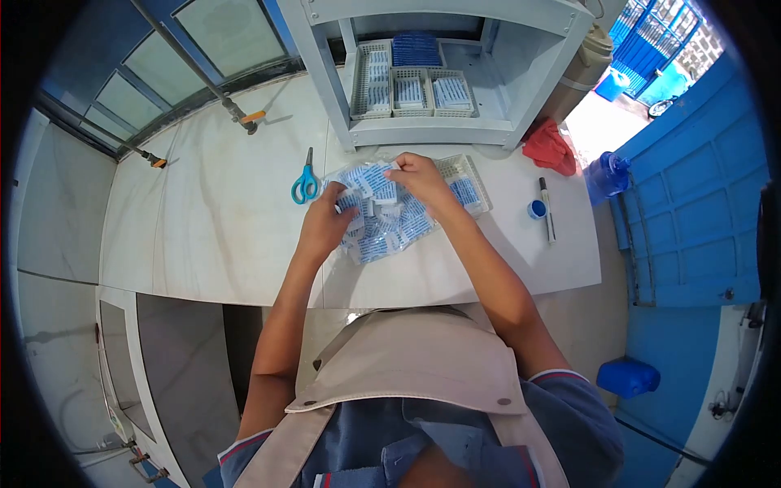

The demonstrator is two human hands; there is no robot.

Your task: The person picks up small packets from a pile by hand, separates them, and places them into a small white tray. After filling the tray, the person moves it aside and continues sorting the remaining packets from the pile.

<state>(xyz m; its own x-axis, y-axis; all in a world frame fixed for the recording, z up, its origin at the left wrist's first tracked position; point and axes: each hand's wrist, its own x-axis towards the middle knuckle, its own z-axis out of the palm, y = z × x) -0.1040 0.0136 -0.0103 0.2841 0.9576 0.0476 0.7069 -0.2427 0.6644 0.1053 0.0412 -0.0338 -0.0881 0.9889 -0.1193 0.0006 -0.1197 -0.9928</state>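
Note:
A clear plastic bag (pixel 394 224) full of small white packets with blue print lies on the white counter in front of me. My left hand (pixel 328 218) is at the bag's left side, its fingers closed around a packet. At the upper edge of the pile, my right hand (pixel 421 180) pinches another printed packet (pixel 380 180) between thumb and fingers. Just right of the bag, partly behind my right forearm, sits a white plastic basket (pixel 486 195) with similar packets inside.
Teal scissors (pixel 305 184) lie left of the bag. To the right are a blue cap (pixel 537 209), a marker (pixel 547 211) and a red cloth (pixel 550 148). A white shelf (pixel 431 130) behind holds baskets of packets. Two pipes with orange-handled valves (pixel 250 119) stand at the left.

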